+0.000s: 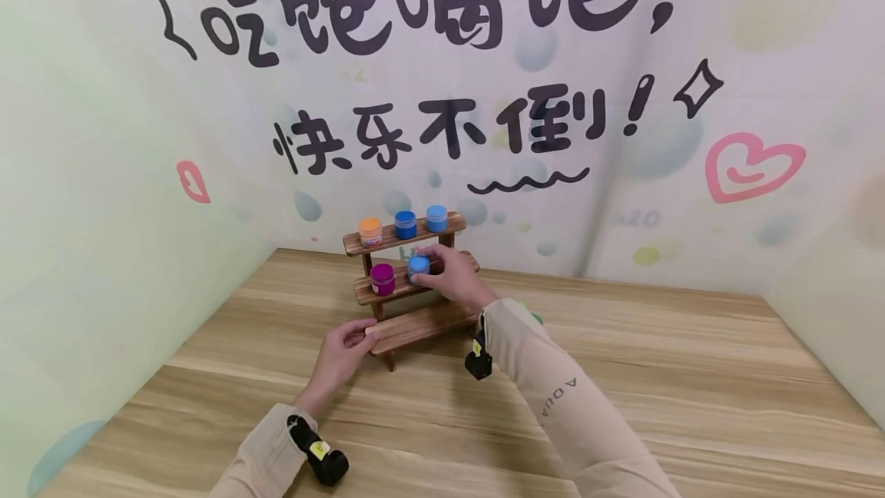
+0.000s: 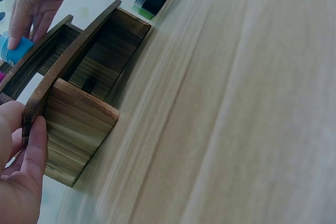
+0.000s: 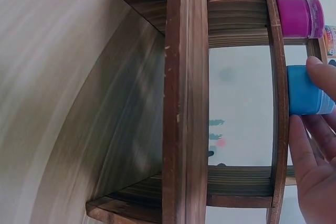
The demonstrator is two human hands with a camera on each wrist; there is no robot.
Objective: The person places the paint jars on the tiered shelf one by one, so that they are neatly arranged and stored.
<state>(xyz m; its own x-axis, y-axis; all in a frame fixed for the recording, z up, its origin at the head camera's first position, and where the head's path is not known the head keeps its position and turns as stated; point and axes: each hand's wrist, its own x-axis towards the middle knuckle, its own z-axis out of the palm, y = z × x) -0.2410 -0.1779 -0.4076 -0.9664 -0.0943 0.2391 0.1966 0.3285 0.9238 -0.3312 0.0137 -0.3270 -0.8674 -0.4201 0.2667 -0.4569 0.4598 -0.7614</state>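
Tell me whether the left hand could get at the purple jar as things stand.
Probably yes: the purple jar stands on the middle shelf, up and back from the left hand, its front and left side clear. That hand would first need to release the bottom shelf.

The small round jar (image 1: 418,271) is light blue and sits upright on the middle shelf, just right of a purple jar (image 1: 382,280), with the right hand's fingers (image 3: 302,148) around it. The brown wooden stand (image 1: 425,327) has three shelves like steps and stands upright on the bench (image 1: 622,383), its lowest shelf pinched at the left end by the left hand's fingers (image 2: 35,153).
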